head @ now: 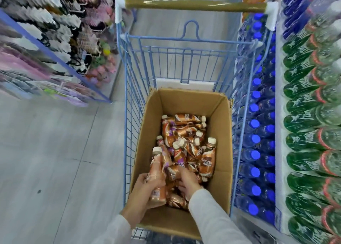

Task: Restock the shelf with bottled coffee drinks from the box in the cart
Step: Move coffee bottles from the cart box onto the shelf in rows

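mostly copper-brown coffee bottles (pixel 186 148), cream caps, jumbled in box (pixel 219 118)

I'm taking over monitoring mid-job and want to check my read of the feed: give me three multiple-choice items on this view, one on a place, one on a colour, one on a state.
1. Where is the cardboard box?
A. On the floor
B. Inside the blue cart
C. On a shelf

2. What colour are the caps of the water bottles right of the cart?
A. Blue
B. Red
C. White

3. What is the left hand doing?
A. Resting on the cart handle
B. Hanging free
C. Gripping a coffee bottle

Answers: 1 B, the cart's wire walls surround the box. 2 A, a row of blue caps shows. 3 C, the fingers wrap the bottle's body, while the right hand reaches among the others.
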Available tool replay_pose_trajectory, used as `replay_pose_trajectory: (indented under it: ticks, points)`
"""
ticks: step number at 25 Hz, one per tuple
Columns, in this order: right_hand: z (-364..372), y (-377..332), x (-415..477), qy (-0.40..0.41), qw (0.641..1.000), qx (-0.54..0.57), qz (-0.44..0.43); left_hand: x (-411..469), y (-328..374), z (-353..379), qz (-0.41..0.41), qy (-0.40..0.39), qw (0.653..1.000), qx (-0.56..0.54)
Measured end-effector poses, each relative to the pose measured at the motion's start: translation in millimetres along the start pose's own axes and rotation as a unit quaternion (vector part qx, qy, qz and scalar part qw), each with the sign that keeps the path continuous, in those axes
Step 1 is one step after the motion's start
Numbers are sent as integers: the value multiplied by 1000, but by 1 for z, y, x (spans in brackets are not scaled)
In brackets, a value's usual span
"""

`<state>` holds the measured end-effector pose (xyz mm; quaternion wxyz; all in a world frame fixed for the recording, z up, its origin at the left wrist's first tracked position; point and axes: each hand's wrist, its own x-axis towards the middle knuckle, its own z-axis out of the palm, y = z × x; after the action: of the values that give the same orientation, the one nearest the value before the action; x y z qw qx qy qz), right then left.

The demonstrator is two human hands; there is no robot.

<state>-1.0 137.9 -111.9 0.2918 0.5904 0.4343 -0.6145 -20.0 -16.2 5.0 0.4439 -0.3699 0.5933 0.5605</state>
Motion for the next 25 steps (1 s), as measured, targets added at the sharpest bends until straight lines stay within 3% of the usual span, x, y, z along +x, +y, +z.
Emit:
replay_pose_trajectory:
  ticks: [4,8,12,17,20,25]
  points:
    - [25,45,131,59,998,4,23,-12,-10,-13,-10,2,996,-90]
    - [23,12,37,44,994,100,8,-20,-16,-16,34,-4,997,-66]
    - [-7,35,-11,-73,978,196,21,-39,-19,-5,77,-29,995,-57]
    - [-75,77,-109,-90,966,220,-99,-62,-24,24,129,-97,986,-52]
    - [-117,94,-157,-92,940,271,-183,-81,-33,52,160,-156,975,-8]
    - [-189,124,-243,-5,883,341,-323,-143,-59,126,210,-256,942,51]
